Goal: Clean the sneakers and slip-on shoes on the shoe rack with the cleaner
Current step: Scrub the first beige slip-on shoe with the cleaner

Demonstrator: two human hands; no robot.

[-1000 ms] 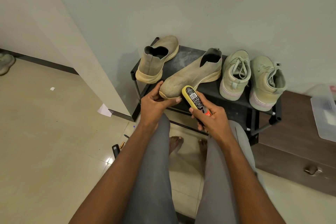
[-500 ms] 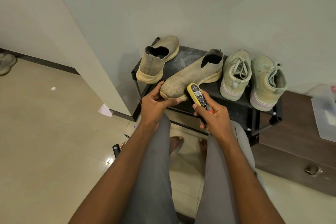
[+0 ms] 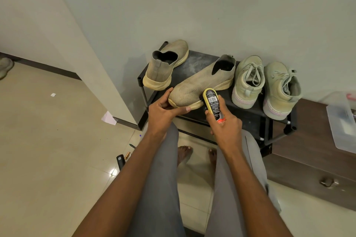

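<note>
Left hand (image 3: 163,110) is gripping the toe of the slip-on shoe (image 3: 200,85), fingers over the top and thumb running along under the sole edge. Right hand (image 3: 224,124) is curling round the cleaner (image 3: 212,103), a yellow bottle with a barcode label, and its upper end is touching the shoe's side near the toe. That shoe is lying at an angle on the black shoe rack (image 3: 248,114), toe hanging out past the front edge, heel back toward the wall. Its partner, the second slip-on (image 3: 165,65), is sitting at the rack's left end, heel facing us. Over to the right, the two laced sneakers (image 3: 266,84) are standing side by side, touching. The person is sitting in grey trousers, bare feet on the tiled floor (image 3: 48,150). Right of the rack, a clear plastic box (image 3: 341,121) is resting on a dark wooden cabinet (image 3: 312,159).
</note>
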